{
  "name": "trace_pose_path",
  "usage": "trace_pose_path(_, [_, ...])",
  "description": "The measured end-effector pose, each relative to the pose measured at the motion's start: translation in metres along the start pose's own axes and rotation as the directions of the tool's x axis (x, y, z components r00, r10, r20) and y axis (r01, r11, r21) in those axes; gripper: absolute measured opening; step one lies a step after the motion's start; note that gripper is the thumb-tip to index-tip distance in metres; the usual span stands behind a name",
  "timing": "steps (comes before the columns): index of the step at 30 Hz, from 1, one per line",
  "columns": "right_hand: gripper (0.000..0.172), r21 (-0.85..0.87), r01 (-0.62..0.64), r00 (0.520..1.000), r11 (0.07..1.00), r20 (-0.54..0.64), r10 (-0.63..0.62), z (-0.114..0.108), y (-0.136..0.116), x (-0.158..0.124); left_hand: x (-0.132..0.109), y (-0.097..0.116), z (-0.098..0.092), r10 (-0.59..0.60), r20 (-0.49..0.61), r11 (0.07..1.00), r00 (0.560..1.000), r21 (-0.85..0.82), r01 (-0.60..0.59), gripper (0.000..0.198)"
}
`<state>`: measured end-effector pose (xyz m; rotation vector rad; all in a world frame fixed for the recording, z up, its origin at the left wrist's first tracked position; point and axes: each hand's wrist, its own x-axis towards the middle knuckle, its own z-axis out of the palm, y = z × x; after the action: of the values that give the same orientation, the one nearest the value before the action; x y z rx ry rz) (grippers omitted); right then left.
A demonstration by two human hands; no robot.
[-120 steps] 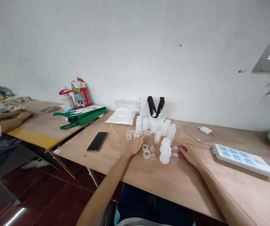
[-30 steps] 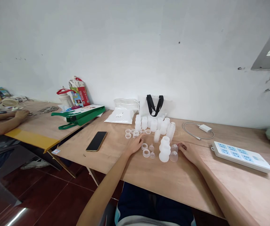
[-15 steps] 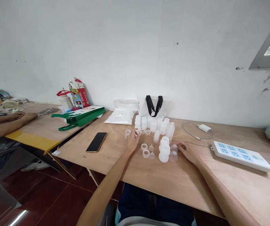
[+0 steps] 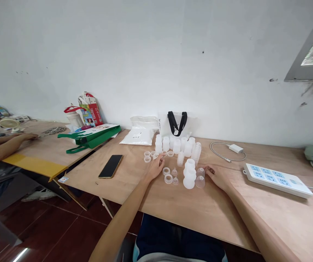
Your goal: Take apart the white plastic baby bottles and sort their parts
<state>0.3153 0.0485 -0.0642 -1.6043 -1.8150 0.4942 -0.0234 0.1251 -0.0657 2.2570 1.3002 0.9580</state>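
My left hand (image 4: 156, 168) rests on the table with fingers partly stretched out, the tips at a group of translucent plastic rings (image 4: 147, 159); nothing shows in its grasp. My right hand (image 4: 216, 176) lies with loosely bent fingers beside two clear dome caps (image 4: 200, 182), and holds nothing that I can see. Between the hands stand white ribbed bottles (image 4: 189, 176). Left of them lie two larger screw rings (image 4: 168, 178) and two silicone teats (image 4: 175, 181). Farther back is a row of white bottles (image 4: 176, 146), with stacked clear caps (image 4: 197, 153) and a small stack of pieces (image 4: 180, 158).
A phone (image 4: 110, 166) lies at left, a white plastic package (image 4: 139, 135) and a bag with black handles (image 4: 177, 123) by the wall. On the right are a charger cable (image 4: 229, 158) and a power strip (image 4: 278, 180). Another person's hands (image 4: 22, 140) rest at the left table.
My left hand has moved slightly right, off the small rings at the left, which now show more fully. My right hand stays beside the dome caps. The view has shifted a little.
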Motion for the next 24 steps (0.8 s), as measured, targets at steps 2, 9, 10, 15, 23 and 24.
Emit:
trace_pose_path(2, [0.029, 0.004, 0.004, 1.000, 1.000, -0.001, -0.004, 0.001, 0.000, 0.000, 0.000, -0.001, 0.000, 0.000, 0.009, 1.000, 1.000, 0.018, 0.000, 0.037])
trace_pose_path(9, [0.027, -0.003, 0.008, 1.000, 1.000, -0.025, -0.009, 0.001, 0.000, -0.001, 0.001, -0.005, 0.004, -0.023, 0.010, 0.999, 1.000, 0.037, 0.022, 0.037])
trace_pose_path(10, [0.028, -0.001, 0.014, 1.000, 1.000, -0.021, -0.014, 0.001, 0.001, -0.001, 0.001, -0.005, 0.004, -0.025, 0.013, 0.999, 1.000, 0.037, 0.025, 0.037])
trace_pose_path(15, [0.030, 0.024, 0.035, 0.999, 0.999, -0.018, -0.034, 0.003, 0.007, 0.000, 0.000, -0.003, 0.001, -0.026, 0.030, 0.999, 0.999, 0.036, 0.025, 0.038])
trace_pose_path(23, [0.029, 0.025, 0.031, 0.999, 0.999, -0.013, -0.031, 0.005, 0.007, 0.001, -0.001, 0.003, -0.004, -0.018, 0.066, 0.997, 0.998, 0.072, 0.013, 0.033])
trace_pose_path(24, [0.029, 0.022, 0.027, 1.000, 0.999, -0.015, -0.027, 0.004, 0.006, 0.001, 0.000, 0.004, -0.004, -0.007, 0.068, 0.997, 0.998, 0.077, 0.001, 0.031])
